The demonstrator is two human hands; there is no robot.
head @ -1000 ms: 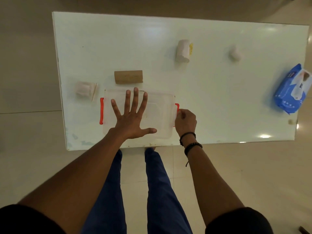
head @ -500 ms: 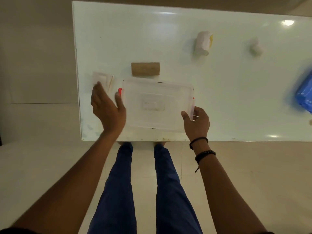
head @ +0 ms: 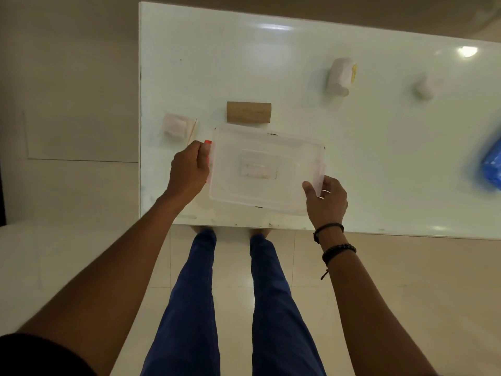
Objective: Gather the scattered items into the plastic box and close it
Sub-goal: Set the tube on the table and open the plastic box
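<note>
Blue packet (head: 492,169) cut off, blurred

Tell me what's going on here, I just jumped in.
A person stands at a white table, both hands on a clear plastic box: left hand at the red latch, right hand at the opposite end. The lid is on. A cardboard tube, paper roll and blue packet lie outside.
</note>
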